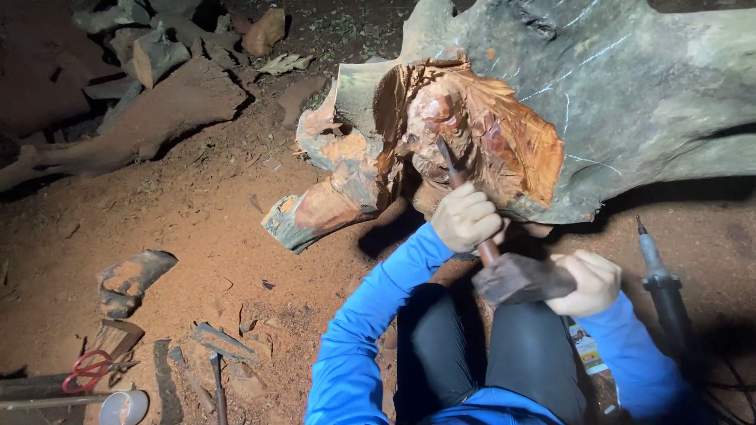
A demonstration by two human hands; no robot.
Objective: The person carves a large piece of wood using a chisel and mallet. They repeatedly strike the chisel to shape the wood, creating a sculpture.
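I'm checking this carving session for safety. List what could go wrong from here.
The left hand grips the chisel just above where the mallet in the right hand meets it; a glancing blow could hit the fingers.
The chisel tip sits in the carved wood; a slip could gouge it.
The tools on the ground lie close by and could be knelt on.

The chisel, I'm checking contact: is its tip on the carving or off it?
On it: the chisel, gripped by the left hand, has its tip against the carving.
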